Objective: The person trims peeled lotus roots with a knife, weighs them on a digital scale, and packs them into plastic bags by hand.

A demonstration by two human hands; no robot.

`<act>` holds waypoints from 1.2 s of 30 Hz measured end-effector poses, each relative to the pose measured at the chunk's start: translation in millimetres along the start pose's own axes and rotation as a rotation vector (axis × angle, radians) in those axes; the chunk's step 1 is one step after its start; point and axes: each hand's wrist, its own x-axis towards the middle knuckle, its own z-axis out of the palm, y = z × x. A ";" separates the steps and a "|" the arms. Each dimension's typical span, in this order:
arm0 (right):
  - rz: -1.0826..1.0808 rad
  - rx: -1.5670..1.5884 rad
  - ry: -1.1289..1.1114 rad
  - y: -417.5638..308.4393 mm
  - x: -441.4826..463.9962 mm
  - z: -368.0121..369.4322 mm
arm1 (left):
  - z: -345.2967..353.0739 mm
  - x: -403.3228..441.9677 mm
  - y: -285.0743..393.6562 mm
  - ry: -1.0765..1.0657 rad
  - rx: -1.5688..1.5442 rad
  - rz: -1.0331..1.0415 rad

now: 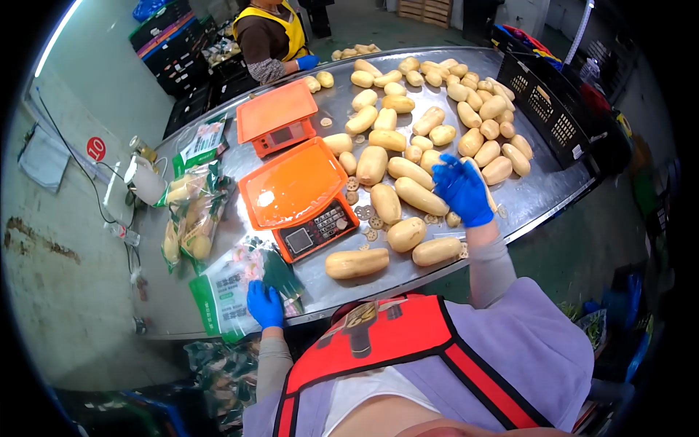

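Observation:
My left hand point(265, 304), in a blue glove, rests on the edge of a stack of printed plastic bags point(233, 288) at the table's near left; its fingers look slightly apart. My right hand point(462, 193), also gloved in blue, is over the pale lotus root pieces point(421, 197) at centre right. Its fingers are bent around a piece that is mostly hidden beneath them. Several more root pieces lie around it. An orange scale point(293, 186) with a keypad stands between my hands, and a second orange scale point(277, 113) is behind it.
Filled bags of roots point(193, 211) lie at the left of the metal table point(320, 291). A black crate point(542, 105) stands at the back right. Across the table is a person in a yellow apron point(273, 36). Cut slices point(352, 197) lie beside the near scale.

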 end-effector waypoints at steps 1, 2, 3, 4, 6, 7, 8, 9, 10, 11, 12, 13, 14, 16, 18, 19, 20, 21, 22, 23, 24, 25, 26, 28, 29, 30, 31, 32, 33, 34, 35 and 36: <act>0.135 0.628 0.069 -12.7 1.4 -9.6 | -1.2 0.3 -0.1 -0.023 -0.019 -0.034; 0.207 -0.005 0.146 -2.4 4.4 -23.7 | -2.2 1.2 -0.2 -0.043 -0.039 -0.069; 0.263 -0.642 0.214 11.4 4.2 -42.0 | -3.2 1.3 0.0 -0.040 -0.039 -0.068; 0.261 -0.641 0.215 17.8 -1.1 -48.7 | -3.9 1.4 0.4 -0.044 -0.027 -0.057; -0.049 -1.777 0.326 24.1 -12.7 -56.0 | -1.3 2.4 3.1 -0.045 -0.022 -0.050; -0.049 -1.778 0.321 27.2 -16.1 -56.8 | -0.4 1.6 3.1 -0.043 -0.034 -0.074; 0.102 -1.309 0.341 31.1 -20.1 -55.5 | -2.3 -0.8 1.4 -0.043 -0.041 -0.098; 0.229 -0.835 0.349 33.5 -22.3 -53.5 | -3.0 -1.2 0.9 -0.041 -0.039 -0.098; 0.286 -0.925 0.362 32.7 -26.1 -43.1 | -2.7 -0.8 1.4 -0.044 -0.023 -0.091; 0.169 -0.964 0.382 48.6 -31.5 -42.6 | -2.4 -0.6 1.6 -0.049 -0.006 -0.083; 0.252 -1.086 0.314 57.1 -34.6 -45.5 | -2.3 -0.6 0.8 -0.049 -0.005 -0.084; 0.338 -1.206 0.244 57.2 -35.8 -39.5 | -1.8 -0.9 -0.3 -0.055 -0.012 -0.087; 0.372 -1.222 0.218 66.9 -39.7 -39.6 | -1.7 -1.1 -0.7 -0.061 -0.020 -0.090; 0.372 -1.160 0.183 72.6 -44.8 -33.7 | -2.4 -0.9 0.0 -0.064 -0.020 -0.090; 0.231 -1.118 0.193 83.5 -51.2 -30.0 | -4.7 -0.3 2.6 -0.069 -0.022 -0.091; 0.237 -1.119 0.194 78.6 -49.5 -27.6 | -7.0 0.4 5.3 -0.070 -0.021 -0.099; 0.339 -1.188 0.227 68.7 -45.0 -23.7 | -7.3 0.5 6.9 -0.071 -0.021 -0.106; 0.445 -1.255 0.260 60.9 -40.8 -20.8 | -6.0 0.3 5.8 -0.079 -0.024 -0.103; 0.361 -1.125 0.375 57.6 -39.7 -19.0 | -5.0 -0.1 3.1 -0.067 -0.021 -0.095; 0.280 -0.994 0.491 54.1 -40.0 -18.7 | -4.0 0.4 3.3 -0.060 -0.021 -0.085; 0.265 -1.029 0.521 48.1 -37.4 -21.8 | -5.4 0.4 4.0 -0.072 -0.025 -0.091; 0.110 -0.933 0.632 56.8 -37.6 -30.3 | -3.1 -1.0 1.5 -0.063 -0.013 -0.076; 0.034 -0.941 0.659 64.3 -38.1 -43.7 | -2.1 -1.8 0.6 -0.075 -0.016 -0.092; -0.061 -1.038 0.662 63.6 -37.4 -64.8 | -2.5 -1.5 -1.4 -0.082 -0.014 -0.096; -0.076 -1.125 0.635 59.3 -36.2 -70.9 | -2.0 -1.3 -1.2 -0.094 -0.018 -0.090; -0.142 -1.107 0.614 54.9 -36.2 -74.9 | -2.7 -1.4 -1.4 -0.092 -0.006 -0.089; -0.134 -1.109 0.617 49.9 -34.8 -79.0 | -3.1 -0.4 -0.4 -0.087 0.006 -0.089; -0.122 -1.129 0.582 45.6 -33.7 -83.7 | -5.5 1.5 2.1 -0.112 -0.002 -0.082; -0.115 -1.149 0.546 42.6 -30.4 -89.4 | -3.8 2.3 2.8 -0.115 -0.004 -0.081; -0.119 -1.068 0.581 42.3 -27.7 -93.3 | -4.3 1.4 2.2 -0.105 0.011 -0.077; -0.111 -1.070 0.583 42.1 -25.6 -99.1 | -4.9 0.4 2.9 -0.097 0.024 -0.072; -0.002 -1.031 0.573 41.9 -23.1 -105.6 | -5.3 0.1 3.9 -0.102 0.035 -0.086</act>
